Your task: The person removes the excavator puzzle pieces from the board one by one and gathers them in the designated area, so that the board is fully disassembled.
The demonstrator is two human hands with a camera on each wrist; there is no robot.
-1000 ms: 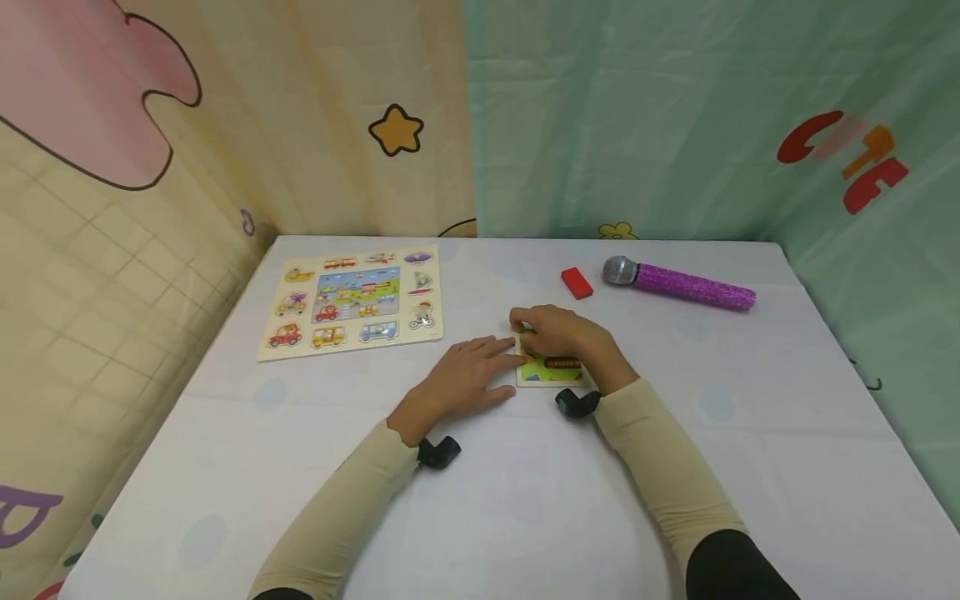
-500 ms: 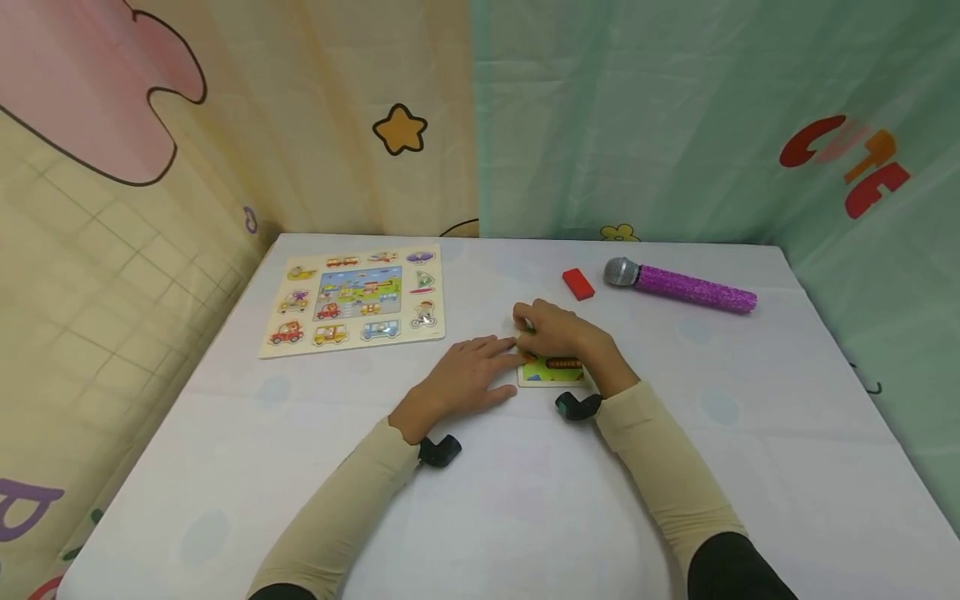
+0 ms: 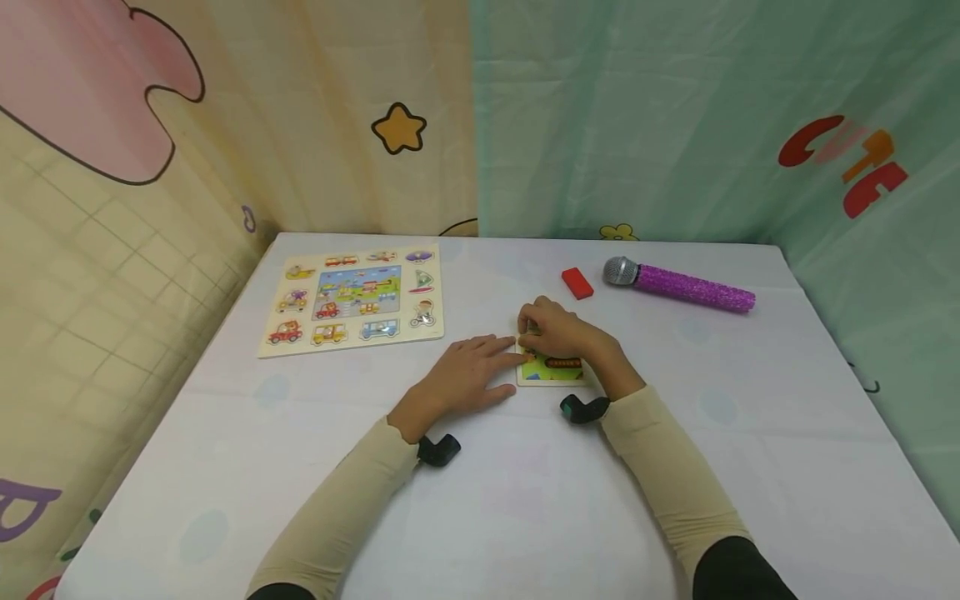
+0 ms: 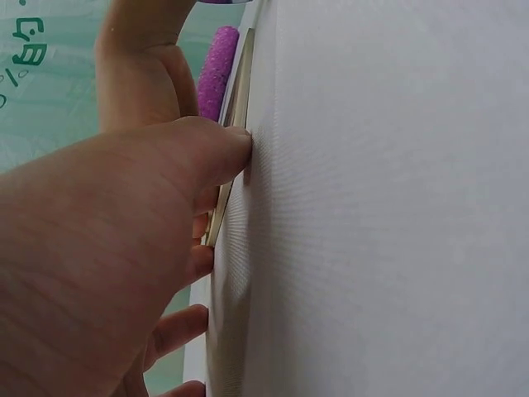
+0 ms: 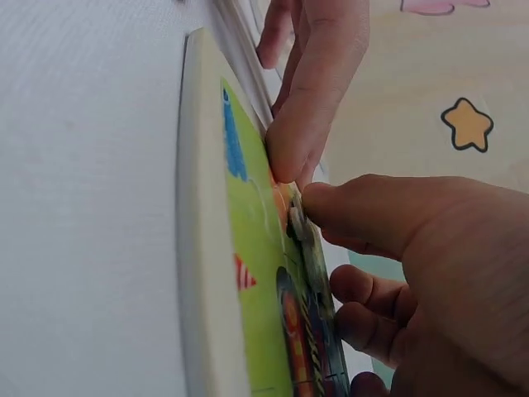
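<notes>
White worktop (image 3: 480,525); small puzzle board (image 3: 551,375) between the hands. Right hand (image 3: 561,330): grip apparently pinching a puzzle piece (image 5: 312,256). Left hand (image 3: 463,375): fingers extended, touching board. Best: brace board, nudge piece gently.

Over to the left, onto a vehicle-picture board (image 3: 358,287), flat on the white table (image 3: 487,517). Across now to a red block (image 3: 577,283), near the silver head (image 3: 620,271) of a glittery purple microphone (image 3: 690,287). Then up behind, to a yellow curtain (image 3: 315,125) with an orange star (image 3: 399,129), beside a green curtain (image 3: 622,125).
</notes>
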